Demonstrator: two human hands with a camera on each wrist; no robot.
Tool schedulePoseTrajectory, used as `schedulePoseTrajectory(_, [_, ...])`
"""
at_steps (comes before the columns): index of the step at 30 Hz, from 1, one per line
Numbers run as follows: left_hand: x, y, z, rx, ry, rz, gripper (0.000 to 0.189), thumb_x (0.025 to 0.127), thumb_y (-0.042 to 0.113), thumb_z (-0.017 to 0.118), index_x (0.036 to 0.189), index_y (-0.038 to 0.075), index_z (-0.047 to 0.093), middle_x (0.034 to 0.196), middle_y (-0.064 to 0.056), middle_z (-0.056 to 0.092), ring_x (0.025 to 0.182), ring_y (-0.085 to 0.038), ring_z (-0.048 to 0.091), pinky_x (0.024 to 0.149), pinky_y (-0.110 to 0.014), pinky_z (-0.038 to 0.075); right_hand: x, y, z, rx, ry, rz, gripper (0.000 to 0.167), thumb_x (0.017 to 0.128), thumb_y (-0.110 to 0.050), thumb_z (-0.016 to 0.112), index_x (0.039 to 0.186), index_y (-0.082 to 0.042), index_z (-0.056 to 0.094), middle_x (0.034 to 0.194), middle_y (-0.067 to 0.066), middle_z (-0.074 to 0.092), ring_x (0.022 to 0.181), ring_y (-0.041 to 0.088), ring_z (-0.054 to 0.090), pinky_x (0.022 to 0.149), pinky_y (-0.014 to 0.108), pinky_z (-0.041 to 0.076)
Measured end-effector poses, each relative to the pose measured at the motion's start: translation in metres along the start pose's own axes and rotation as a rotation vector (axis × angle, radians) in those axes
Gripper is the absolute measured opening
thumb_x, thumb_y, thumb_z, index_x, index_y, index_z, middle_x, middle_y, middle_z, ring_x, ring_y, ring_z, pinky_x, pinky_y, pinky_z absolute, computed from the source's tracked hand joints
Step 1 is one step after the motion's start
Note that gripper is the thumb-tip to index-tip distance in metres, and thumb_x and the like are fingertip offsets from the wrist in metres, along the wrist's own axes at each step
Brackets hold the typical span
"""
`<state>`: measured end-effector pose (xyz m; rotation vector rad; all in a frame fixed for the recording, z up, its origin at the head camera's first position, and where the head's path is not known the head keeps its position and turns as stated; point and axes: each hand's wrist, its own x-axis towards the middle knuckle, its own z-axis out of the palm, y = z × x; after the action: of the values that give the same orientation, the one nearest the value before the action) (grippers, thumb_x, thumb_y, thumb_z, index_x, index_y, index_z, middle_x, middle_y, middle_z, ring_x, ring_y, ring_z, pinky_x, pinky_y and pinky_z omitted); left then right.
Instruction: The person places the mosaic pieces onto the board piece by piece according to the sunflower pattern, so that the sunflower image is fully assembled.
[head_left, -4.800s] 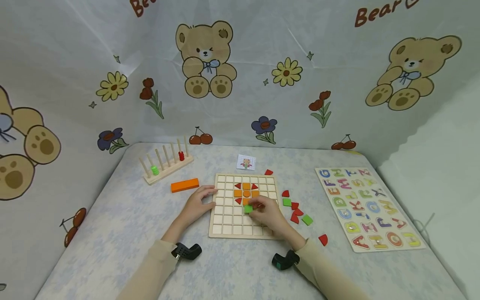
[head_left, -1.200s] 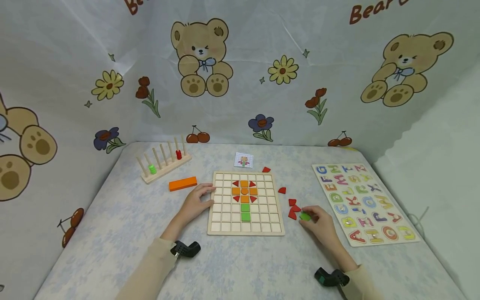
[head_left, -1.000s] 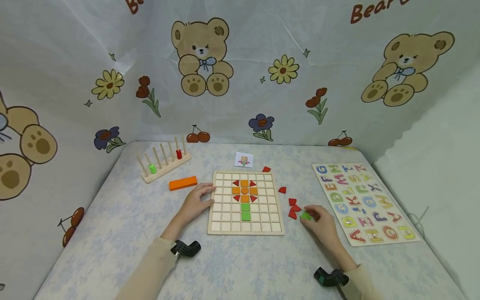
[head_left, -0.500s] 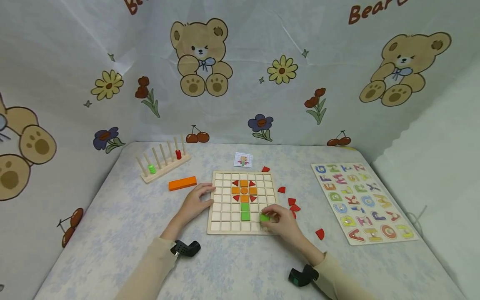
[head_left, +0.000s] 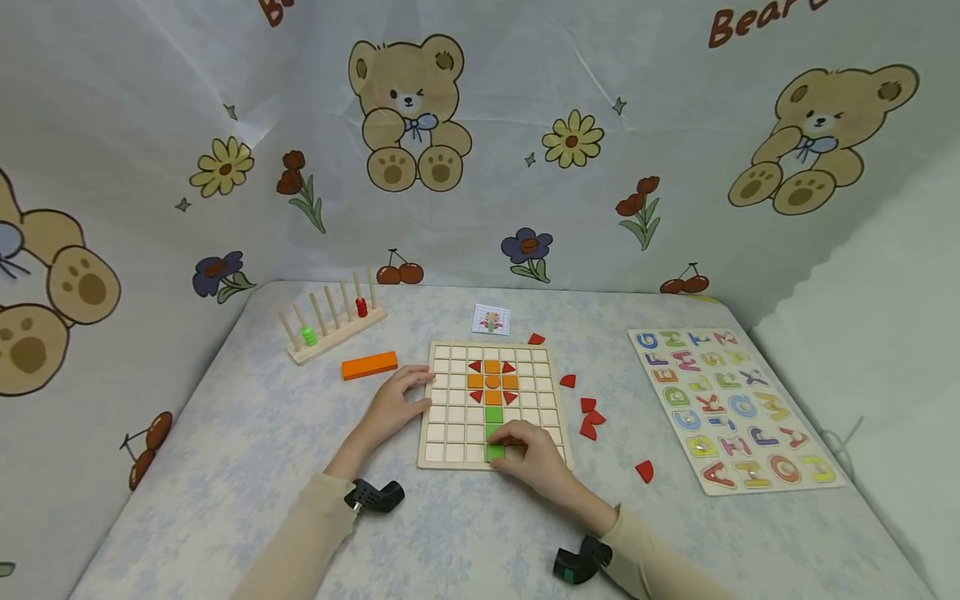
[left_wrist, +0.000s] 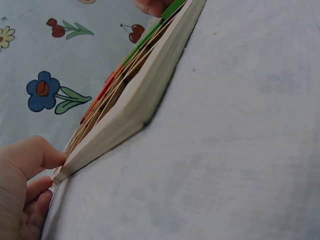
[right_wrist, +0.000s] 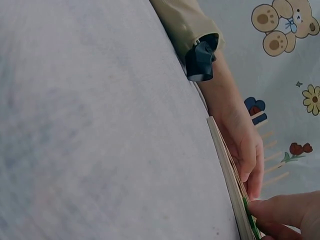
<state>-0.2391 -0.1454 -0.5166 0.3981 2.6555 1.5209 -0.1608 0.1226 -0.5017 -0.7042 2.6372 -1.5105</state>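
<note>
A wooden grid board (head_left: 454, 452) lies in the middle of the table. It bears an orange cross of tiles with a round orange piece (head_left: 492, 382) at its centre and red triangles at the corners. Below the cross a column of green squares (head_left: 493, 414) runs down. My right hand (head_left: 538, 463) pinches a green square tile (head_left: 494, 452) at the column's bottom cell; fingers partly cover the column. Against the board's left edge rest the thumb and fingers of my left hand (head_left: 388, 410). In the left wrist view, that hand (left_wrist: 25, 175) touches the board's side.
Several red quarter-round pieces (head_left: 588, 430) lie right of the board. A pattern card (head_left: 491, 320) is behind it. An orange block (head_left: 370, 365) and a peg stand (head_left: 337, 337) with green and red rings are at left, an alphabet board (head_left: 738, 412) at right.
My right hand picked up a green square right of the board and carried it left to the column's bottom cell. Earlier, another green square joined the column and a red triangle the cross's lower right.
</note>
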Motion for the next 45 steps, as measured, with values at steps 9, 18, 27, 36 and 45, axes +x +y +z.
schedulePoseTrajectory(9, [-0.002,-0.004,0.000,-0.012,-0.007,-0.001,0.043,0.088,0.018,0.068,0.129,0.012,0.060,0.143,-0.005,0.047,0.133,-0.027,0.044,0.109,-0.048,0.038,0.002,-0.006,-0.004,0.041,0.000,0.021,0.020,0.079,0.001,0.072,0.099,0.004,0.069,0.096,0.020,0.069,0.085,0.030,0.062,0.073,0.027,0.053])
schedulePoseTrajectory(18, [0.001,-0.005,0.001,-0.010,0.003,0.018,0.042,0.087,0.016,0.068,0.128,0.012,0.060,0.141,-0.006,0.049,0.131,-0.026,0.046,0.108,-0.046,0.039,0.033,0.022,-0.062,-0.078,0.282,0.179,0.017,0.086,-0.003,0.066,0.103,0.001,0.069,0.096,0.016,0.068,0.082,0.018,0.059,0.072,0.023,0.050])
schedulePoseTrajectory(27, [0.001,-0.002,0.003,-0.017,-0.011,0.014,0.042,0.087,0.014,0.068,0.128,0.012,0.060,0.142,-0.005,0.048,0.133,-0.026,0.045,0.109,-0.046,0.038,0.042,0.065,-0.099,-0.213,0.318,0.296,0.033,0.083,-0.001,0.066,0.116,0.003,0.064,0.114,0.022,0.063,0.097,0.033,0.059,0.074,0.035,0.051])
schedulePoseTrajectory(36, [0.001,0.000,0.000,-0.012,-0.001,0.034,0.041,0.087,0.015,0.068,0.127,0.012,0.061,0.141,-0.006,0.049,0.128,-0.027,0.048,0.107,-0.046,0.040,0.043,0.075,-0.099,-0.241,0.289,0.251,0.029,0.085,-0.001,0.064,0.114,0.002,0.065,0.114,0.022,0.064,0.094,0.031,0.060,0.079,0.039,0.049])
schedulePoseTrajectory(45, [0.001,-0.003,0.000,-0.007,0.001,0.034,0.040,0.087,0.014,0.067,0.127,0.011,0.061,0.141,-0.006,0.049,0.130,-0.027,0.047,0.107,-0.047,0.040,0.044,0.079,-0.096,-0.224,0.300,0.271,0.028,0.085,-0.003,0.067,0.112,0.001,0.066,0.111,0.020,0.065,0.091,0.028,0.059,0.074,0.030,0.048])
